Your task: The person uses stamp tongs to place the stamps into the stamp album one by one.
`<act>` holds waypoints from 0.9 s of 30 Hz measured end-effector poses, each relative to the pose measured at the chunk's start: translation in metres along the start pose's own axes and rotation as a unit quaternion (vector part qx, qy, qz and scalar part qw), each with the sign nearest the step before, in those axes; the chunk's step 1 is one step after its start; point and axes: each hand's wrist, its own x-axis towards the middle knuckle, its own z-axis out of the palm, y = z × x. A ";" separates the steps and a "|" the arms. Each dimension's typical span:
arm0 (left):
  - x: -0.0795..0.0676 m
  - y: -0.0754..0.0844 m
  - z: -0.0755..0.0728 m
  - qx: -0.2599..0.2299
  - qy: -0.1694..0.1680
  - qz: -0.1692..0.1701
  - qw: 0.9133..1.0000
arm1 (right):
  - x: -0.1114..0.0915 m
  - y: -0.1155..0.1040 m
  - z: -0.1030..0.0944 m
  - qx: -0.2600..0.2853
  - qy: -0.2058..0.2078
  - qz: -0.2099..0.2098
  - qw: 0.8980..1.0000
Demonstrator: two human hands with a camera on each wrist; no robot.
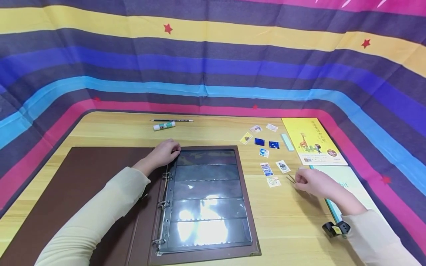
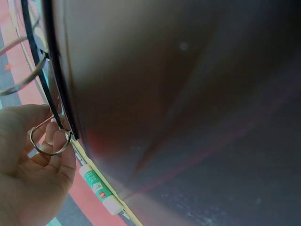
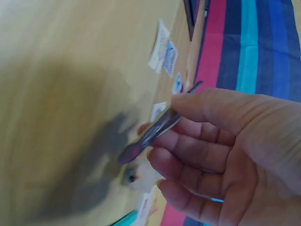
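A brown ring binder (image 1: 110,162) lies spread on the table, with black stamp stock pages (image 1: 208,189) on its right side. My left hand (image 1: 163,153) is at the top inner corner of these pages, pinching their edge between thumb and fingers beside a metal ring (image 2: 51,153). Tweezers (image 3: 157,131) are held between the thumb and fingers of my right hand (image 1: 316,183). Their tips point toward several loose stamps, the nearest being a grey-and-white stamp (image 1: 283,166) and a pale stamp (image 1: 273,181). Nothing shows between the tips.
Beyond the binder lie a glue stick (image 1: 164,126) and a pencil (image 1: 171,120). On the right are a yellow booklet (image 1: 313,140), a pale blue strip (image 1: 287,142) and a white-and-teal book (image 1: 346,177) under my right forearm. A striped cloth (image 1: 206,66) hangs around the table.
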 end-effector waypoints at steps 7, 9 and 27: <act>0.001 0.001 0.000 -0.006 -0.001 -0.010 1.000 | 0.028 -0.003 -0.002 -0.007 0.037 -0.051 0.998; 0.002 0.001 0.001 -0.008 -0.002 -0.011 1.000 | 0.036 -0.003 -0.002 -0.010 0.034 -0.049 0.998; 0.002 0.001 0.000 -0.021 -0.008 -0.019 1.000 | 0.069 -0.009 0.009 -0.015 0.007 -0.037 0.999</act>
